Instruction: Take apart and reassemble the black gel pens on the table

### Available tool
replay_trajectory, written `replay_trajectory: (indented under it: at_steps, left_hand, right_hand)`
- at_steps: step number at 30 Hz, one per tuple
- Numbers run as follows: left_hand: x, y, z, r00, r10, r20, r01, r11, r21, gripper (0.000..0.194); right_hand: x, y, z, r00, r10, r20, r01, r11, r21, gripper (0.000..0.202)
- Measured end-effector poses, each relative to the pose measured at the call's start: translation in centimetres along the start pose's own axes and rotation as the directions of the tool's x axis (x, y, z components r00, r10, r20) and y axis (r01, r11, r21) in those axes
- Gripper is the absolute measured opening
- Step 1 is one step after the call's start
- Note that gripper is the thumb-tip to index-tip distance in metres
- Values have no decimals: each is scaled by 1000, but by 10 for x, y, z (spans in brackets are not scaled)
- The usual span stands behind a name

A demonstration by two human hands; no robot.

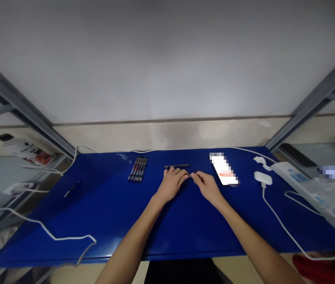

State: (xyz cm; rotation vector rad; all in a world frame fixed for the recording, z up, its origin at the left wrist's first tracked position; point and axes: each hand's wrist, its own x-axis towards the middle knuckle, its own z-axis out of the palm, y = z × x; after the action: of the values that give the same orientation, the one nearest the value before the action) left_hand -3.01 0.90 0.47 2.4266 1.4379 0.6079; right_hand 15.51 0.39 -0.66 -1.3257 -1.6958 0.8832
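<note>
A dark pen [189, 175] lies mostly hidden between my two hands, low over the blue tabletop. My left hand [171, 184], palm down, has its fingers closed at the pen's left end. From the right, my right hand [207, 186] pinches the other end between thumb and fingers. Just beyond my left fingertips, another dark pen [177, 166] rests crosswise on the table. Further left, several dark pens [138, 169] lie side by side in a neat row. Whether the held pen is in one piece or two is hidden by my fingers.
A lit phone [225, 171] lies right of my hands. Beyond it are a white charger [262, 178] with a cable and a long power strip [297, 181]. At left are a thin dark pen-like object [72, 189], a loose white cable [56, 238] and a bottle [27, 150].
</note>
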Motion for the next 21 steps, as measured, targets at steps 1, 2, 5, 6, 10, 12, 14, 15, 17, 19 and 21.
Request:
replay_trajectory:
  at_steps: [1,2,5,6,10,12,14,15,17,19,21]
  left_hand:
    - [-1,0,-2,1000,-4,5,4,1000,-29,35]
    - [-2,-1,-3,1000,-16,6,17,997,-71,33]
    - [-1,-5,-6,996,-90,-27,78,951,-300,28]
    - [-1,-6,-6,992,-117,-48,87,905,-417,26]
    - [4,-9,1,974,-196,-111,22,575,-818,23]
    - [5,-7,7,972,-208,-110,-4,453,-891,24]
    - [5,-4,11,973,-212,-92,-2,390,-921,25]
    - [5,-3,13,973,-218,-80,6,370,-929,26]
    - [5,-1,15,967,-249,-62,27,342,-939,28]
    - [6,-1,14,948,-313,-62,49,333,-942,31]
    - [7,-3,12,923,-380,-56,84,342,-936,33]
  right_hand:
    - [0,-1,-1,1000,2,15,-3,999,33,44]
    - [-1,-1,-1,1000,-4,26,3,998,61,41]
    - [-1,-4,0,999,-37,29,34,993,113,32]
    - [-1,-4,1,998,-51,26,48,992,117,29]
    - [-2,-5,6,988,-131,82,122,986,111,27]
    - [-2,-3,8,978,-157,136,138,981,137,29]
    - [-2,-1,10,978,-142,156,111,975,191,25]
    - [-1,0,10,981,-122,149,87,971,225,23]
    - [0,2,8,990,-74,119,37,957,288,22]
    - [2,2,5,997,-23,76,-3,947,321,22]
    - [3,1,-1,999,28,14,-31,941,336,22]
